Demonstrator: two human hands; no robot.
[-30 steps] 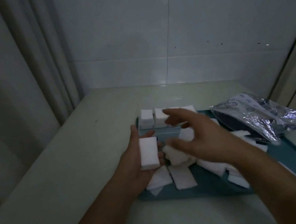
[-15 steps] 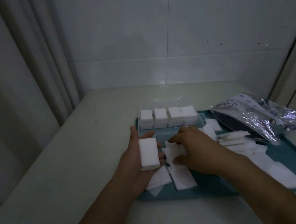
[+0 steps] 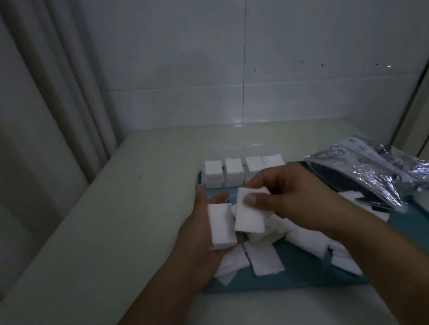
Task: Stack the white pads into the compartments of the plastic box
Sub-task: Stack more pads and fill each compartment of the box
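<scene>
right now i have both hands over the near-left part of the teal tray (image 3: 425,239), which sits on the pale tabletop (image 3: 107,234). my left hand (image 3: 205,236) lies palm up with a small stack of white pads (image 3: 221,225) resting in it, the thumb standing up on the far side and the fingers cupped under the stack. my right hand (image 3: 290,195) pinches another stack of pads (image 3: 251,213), thumb pressed on its top face and fingers curled behind it; this stack is tilted and sits just beside the left-hand one, touching or nearly touching its right edge, i cannot tell which. at the far edge of the tray stands the plastic box (image 3: 222,182), with four white stacks (image 3: 244,164) standing side by side in its compartments and rising above its rim; the near side of the box is partly hidden behind my hands. loose pads (image 3: 264,260) lie scattered flat on the tray under and to the right of my wrists, some overlapping. a crinkled foil bag (image 3: 375,166) lies on the right end of the tray, well apart from the box. the scene is dim.
</scene>
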